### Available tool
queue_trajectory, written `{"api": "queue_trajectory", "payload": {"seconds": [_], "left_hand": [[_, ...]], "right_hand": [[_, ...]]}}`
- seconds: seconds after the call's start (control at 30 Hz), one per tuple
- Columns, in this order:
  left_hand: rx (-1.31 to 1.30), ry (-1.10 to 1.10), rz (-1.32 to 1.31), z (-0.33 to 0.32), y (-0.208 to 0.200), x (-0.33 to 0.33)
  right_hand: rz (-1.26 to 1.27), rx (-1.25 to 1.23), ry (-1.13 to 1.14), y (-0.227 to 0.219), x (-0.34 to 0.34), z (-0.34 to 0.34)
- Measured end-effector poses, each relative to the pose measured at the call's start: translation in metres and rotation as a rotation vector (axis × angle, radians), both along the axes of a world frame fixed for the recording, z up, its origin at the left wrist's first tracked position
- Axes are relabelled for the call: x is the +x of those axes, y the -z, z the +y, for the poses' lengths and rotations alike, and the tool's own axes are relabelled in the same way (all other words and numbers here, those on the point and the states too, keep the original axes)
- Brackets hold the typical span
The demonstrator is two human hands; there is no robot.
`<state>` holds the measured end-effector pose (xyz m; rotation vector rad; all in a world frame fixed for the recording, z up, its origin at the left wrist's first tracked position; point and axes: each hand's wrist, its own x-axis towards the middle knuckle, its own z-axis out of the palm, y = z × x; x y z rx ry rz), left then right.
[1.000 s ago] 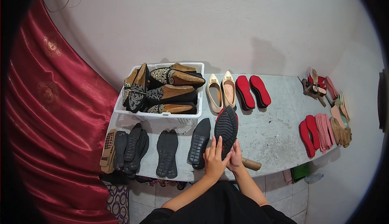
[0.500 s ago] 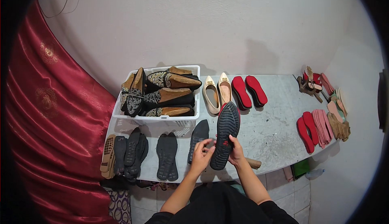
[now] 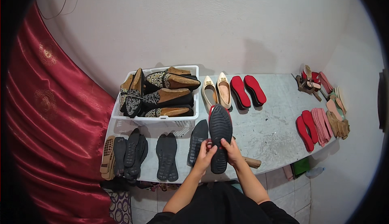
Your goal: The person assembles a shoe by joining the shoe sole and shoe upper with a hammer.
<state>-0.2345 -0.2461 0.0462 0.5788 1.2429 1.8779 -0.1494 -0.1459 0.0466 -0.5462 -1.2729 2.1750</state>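
Note:
Both hands hold a black ridged shoe sole [image 3: 221,129], tread side up, over the table's front part. Red edging shows round its far tip. My left hand [image 3: 205,156] is closed on the sole's left edge, with its fingers curled and the thumb on the tread. On the opposite edge my right hand [image 3: 232,152] grips it, thumb on top and fingers hidden beneath. A pointed black sole [image 3: 197,141] lies on the table just left of the held one. Past its tip stand cream flat shoes [image 3: 224,91] and two red-topped soles [image 3: 254,90].
A white plastic basket [image 3: 162,118] holds several black shoes with wooden lasts. More black soles [image 3: 166,157] and tan soles [image 3: 107,159] lie front left. On the right are red insoles [image 3: 306,131] and pink pieces [image 3: 321,127]. A wooden handle [image 3: 252,162] lies near the front edge.
The held sole has turned more upright and shifted slightly left. My left hand, whose fingers were loose beside it, has closed on its left edge. My right thumb has moved further over the tread.

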Motion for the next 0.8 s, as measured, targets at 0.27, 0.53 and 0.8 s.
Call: {"api": "queue_trajectory", "payload": {"seconds": [0.27,0.53,0.8], "left_hand": [[-0.085,0.012,-0.259,0.012,-0.021,-0.012],[-0.067,-0.188,-0.286,0.019,-0.001,-0.013],[0.079,-0.405,-0.158,0.006,-0.010,-0.025]], "right_hand": [[-0.100,0.142,-0.115,0.000,0.008,-0.012],[-0.335,0.511,0.027,0.013,0.027,-0.005],[-0.929,1.487,0.230,0.093,0.103,0.005]]}}
